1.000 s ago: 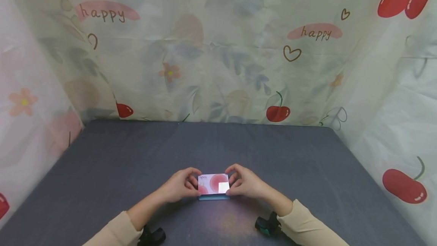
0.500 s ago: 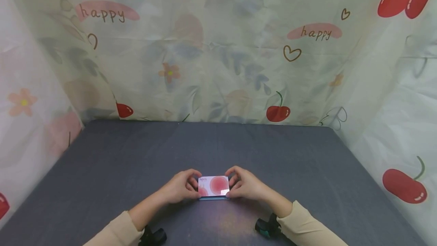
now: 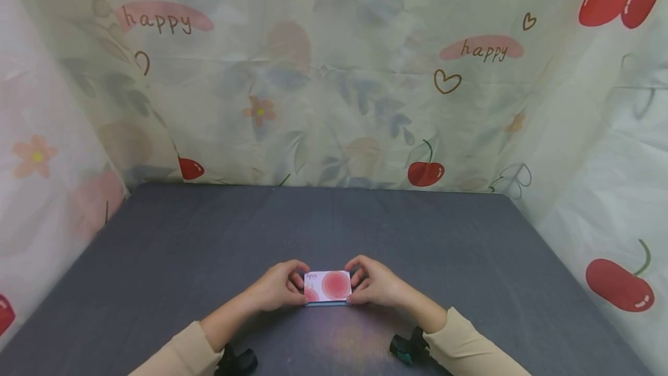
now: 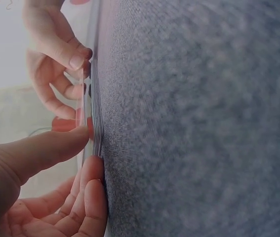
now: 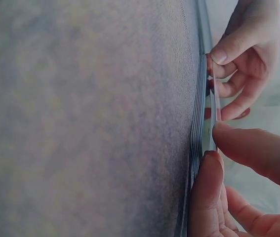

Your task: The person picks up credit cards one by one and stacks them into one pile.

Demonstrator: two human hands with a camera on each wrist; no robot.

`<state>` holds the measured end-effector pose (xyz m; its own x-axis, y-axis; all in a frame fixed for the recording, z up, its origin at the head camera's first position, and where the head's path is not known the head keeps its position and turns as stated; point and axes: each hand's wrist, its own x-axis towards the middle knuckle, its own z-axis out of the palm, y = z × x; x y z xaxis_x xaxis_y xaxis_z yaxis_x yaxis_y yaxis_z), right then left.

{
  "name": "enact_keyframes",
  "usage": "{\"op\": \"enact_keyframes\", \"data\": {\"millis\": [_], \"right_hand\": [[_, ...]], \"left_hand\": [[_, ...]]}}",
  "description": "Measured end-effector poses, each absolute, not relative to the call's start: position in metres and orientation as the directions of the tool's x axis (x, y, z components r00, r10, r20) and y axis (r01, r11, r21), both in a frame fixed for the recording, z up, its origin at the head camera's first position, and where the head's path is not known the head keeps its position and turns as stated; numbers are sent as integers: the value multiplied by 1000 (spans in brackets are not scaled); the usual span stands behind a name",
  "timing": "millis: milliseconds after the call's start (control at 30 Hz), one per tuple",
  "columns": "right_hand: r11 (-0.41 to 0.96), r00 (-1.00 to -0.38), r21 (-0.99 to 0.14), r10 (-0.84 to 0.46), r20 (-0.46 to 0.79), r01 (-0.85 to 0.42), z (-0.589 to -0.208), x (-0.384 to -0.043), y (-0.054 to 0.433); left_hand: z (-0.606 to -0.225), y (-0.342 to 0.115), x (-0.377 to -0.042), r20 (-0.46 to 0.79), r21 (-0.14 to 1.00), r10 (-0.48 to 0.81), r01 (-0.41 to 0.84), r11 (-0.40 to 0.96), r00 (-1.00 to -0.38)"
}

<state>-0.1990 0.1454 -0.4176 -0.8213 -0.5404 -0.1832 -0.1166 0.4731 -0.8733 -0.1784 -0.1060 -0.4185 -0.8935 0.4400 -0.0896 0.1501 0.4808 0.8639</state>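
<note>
Both hands hold a thin, glossy pink-and-white rectangular panel [image 3: 330, 286] at its two short ends. Red circles and small lettering show on its face. My left hand [image 3: 279, 286] pinches the left end, my right hand [image 3: 378, 283] the right. Directly under it lies a flat light-blue piece [image 3: 326, 304] whose side is ribbed with parallel lines. In the wrist views a narrow gap separates the panel from that ribbed side [image 4: 97, 113]. Thumbs lie along the panel's near edge, while other fingers reach around its ends and far edge. The blue piece's top is hidden.
A dark grey cloth-covered table [image 3: 334, 225] extends around the hands. Behind it hangs a curtain [image 3: 334, 74] printed with cherries, and similar sheets flank both sides. Black wrist-mounted devices [image 3: 409, 346] sit beneath the beige sleeves [image 3: 469, 341].
The panel has tilted and come down slightly toward me, so less of the blue piece shows. The bright glare has gone from its face. Both hands keep their grip.
</note>
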Motion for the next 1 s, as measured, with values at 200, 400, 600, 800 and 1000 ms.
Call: {"op": "enact_keyframes", "data": {"millis": [200, 400, 600, 800, 1000], "right_hand": [[487, -817, -868, -536, -210, -97, -418, -201, 145], [502, -819, -861, -527, -227, -84, -418, -201, 144], [495, -819, -865, -528, -226, -80, -417, -200, 143], [491, -820, -868, -527, -224, -79, -416, -199, 143], [499, -818, -864, -524, -238, -69, -417, -200, 143]], "left_hand": [[-417, -106, -178, -95, 853, 437, 153, 499, -894], [-417, -105, -177, -98, 837, 427, 158, 524, -899], [-416, -103, -176, -115, 840, 418, 137, 525, -901], [-417, -103, -177, -121, 828, 412, 137, 543, -903], [-418, -103, -178, -121, 828, 423, 144, 542, -898]]}}
